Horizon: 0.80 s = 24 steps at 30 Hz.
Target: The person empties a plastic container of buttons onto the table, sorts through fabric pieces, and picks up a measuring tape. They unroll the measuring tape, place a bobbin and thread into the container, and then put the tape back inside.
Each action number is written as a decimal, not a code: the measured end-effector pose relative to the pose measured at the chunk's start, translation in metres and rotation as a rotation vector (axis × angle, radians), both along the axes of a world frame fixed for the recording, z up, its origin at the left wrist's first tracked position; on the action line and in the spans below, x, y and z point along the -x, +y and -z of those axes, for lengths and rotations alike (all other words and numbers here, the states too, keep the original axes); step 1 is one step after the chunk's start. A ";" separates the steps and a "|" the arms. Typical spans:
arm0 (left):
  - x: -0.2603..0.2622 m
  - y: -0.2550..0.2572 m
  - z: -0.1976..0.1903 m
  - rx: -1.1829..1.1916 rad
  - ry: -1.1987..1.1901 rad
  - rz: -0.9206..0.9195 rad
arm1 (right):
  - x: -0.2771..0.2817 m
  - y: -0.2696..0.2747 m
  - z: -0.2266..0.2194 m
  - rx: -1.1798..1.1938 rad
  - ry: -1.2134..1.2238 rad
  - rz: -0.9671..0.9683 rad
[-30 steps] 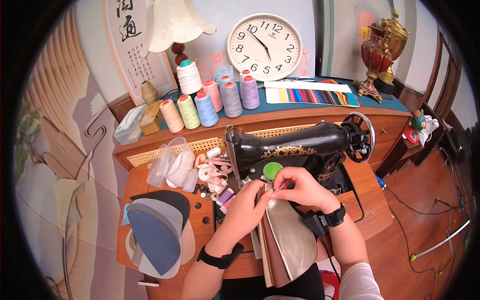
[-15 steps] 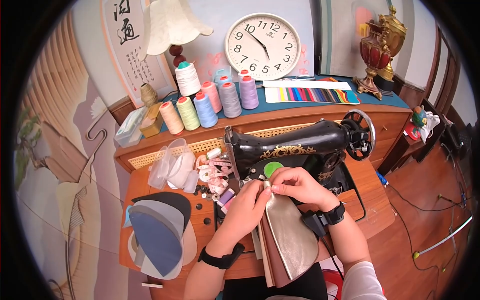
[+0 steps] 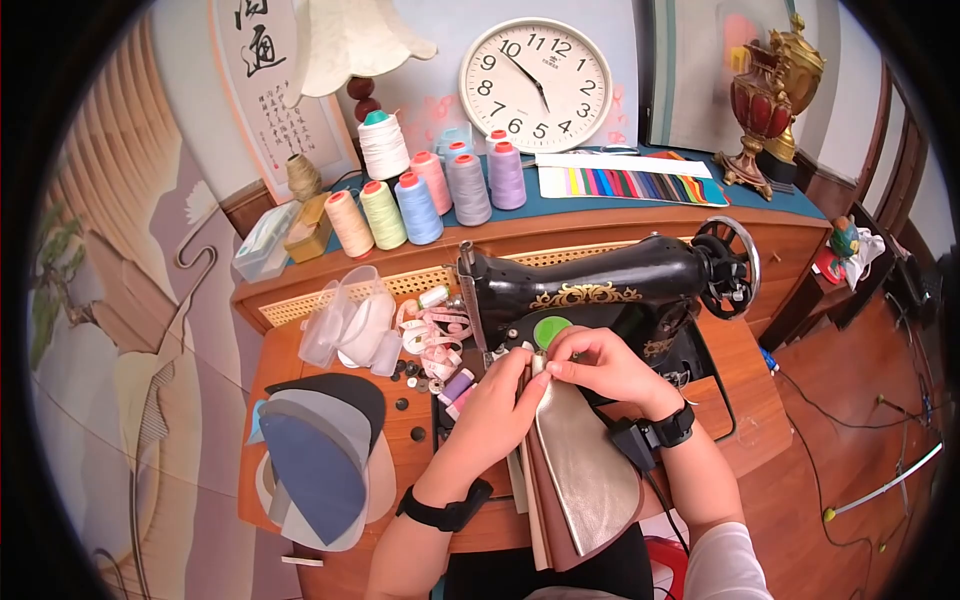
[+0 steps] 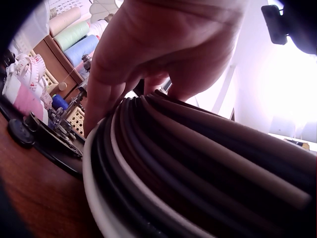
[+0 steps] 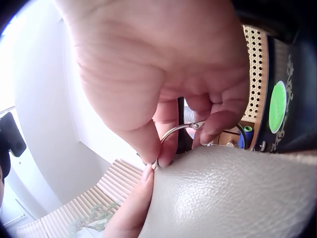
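A bundle of leather swatches [image 3: 590, 470], metallic gold on top with brown and cream layers beneath, hangs toward the lap. My left hand [image 3: 495, 405] grips its narrow top end. In the left wrist view the many layered edges [image 4: 148, 163] fan out below the fingers. A hinged metal ring [image 5: 171, 131] shows in the right wrist view at the gold swatch's corner. My right hand [image 3: 615, 375] pinches this ring between thumb and fingertips, right beside the left thumb [image 5: 136, 198]. Where the ring enters the leather is hidden by the fingers.
A black sewing machine [image 3: 590, 285] stands just behind the hands, a green lid [image 3: 550, 331] beside it. Grey and blue swatches [image 3: 315, 465] lie at left, near loose buttons [image 3: 402, 404] and a pink tape measure [image 3: 440, 345]. Thread cones [image 3: 380, 215] line the raised shelf.
Both hands stay together at the swatches' top end. The right fingers have shifted slightly around the ring. The head view has tilted a little.
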State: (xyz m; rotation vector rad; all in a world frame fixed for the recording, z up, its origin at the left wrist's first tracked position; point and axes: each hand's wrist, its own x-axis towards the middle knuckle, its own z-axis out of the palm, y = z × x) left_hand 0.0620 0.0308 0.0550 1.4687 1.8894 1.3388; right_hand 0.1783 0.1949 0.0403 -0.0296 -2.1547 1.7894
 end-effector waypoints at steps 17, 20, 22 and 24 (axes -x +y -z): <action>0.009 0.000 0.007 -0.070 0.045 0.082 | -0.001 -0.016 -0.008 -0.045 0.038 0.058; 0.008 0.000 0.006 -0.036 0.016 0.063 | -0.002 -0.015 -0.008 0.008 0.069 0.080; 0.008 0.000 0.006 -0.033 0.015 0.033 | -0.002 -0.014 -0.008 0.016 0.094 0.099; 0.007 0.000 0.004 -0.034 -0.009 0.044 | -0.001 -0.011 -0.005 -0.014 0.129 0.099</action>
